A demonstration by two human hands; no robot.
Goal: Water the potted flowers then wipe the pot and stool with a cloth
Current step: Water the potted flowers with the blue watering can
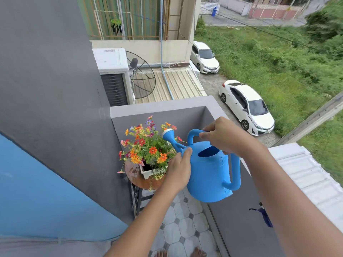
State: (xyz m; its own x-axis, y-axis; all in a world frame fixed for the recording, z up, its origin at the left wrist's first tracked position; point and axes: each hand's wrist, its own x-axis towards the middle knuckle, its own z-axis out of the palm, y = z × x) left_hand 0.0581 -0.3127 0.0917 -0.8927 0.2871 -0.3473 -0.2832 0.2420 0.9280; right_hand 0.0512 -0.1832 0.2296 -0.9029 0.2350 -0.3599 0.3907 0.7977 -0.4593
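Note:
A blue watering can (pixel 209 175) is held above the balcony floor, its white-tipped spout (pixel 168 135) pointing at the flowers. My right hand (pixel 222 138) grips the can's top handle. My left hand (pixel 178 169) presses against the can's front by the base of the spout. Orange, red and purple flowers (pixel 146 147) grow from a white rectangular pot (pixel 148 173). The pot stands on a round brown stool (pixel 135 177) in the balcony corner. No cloth is in view.
The balcony is narrow, with a grey wall (pixel 55 108) on the left and a low grey parapet (pixel 232 210) on the right. Patterned floor tiles (pixel 185 225) lie underfoot, my toes at the bottom edge. Cars are parked far below.

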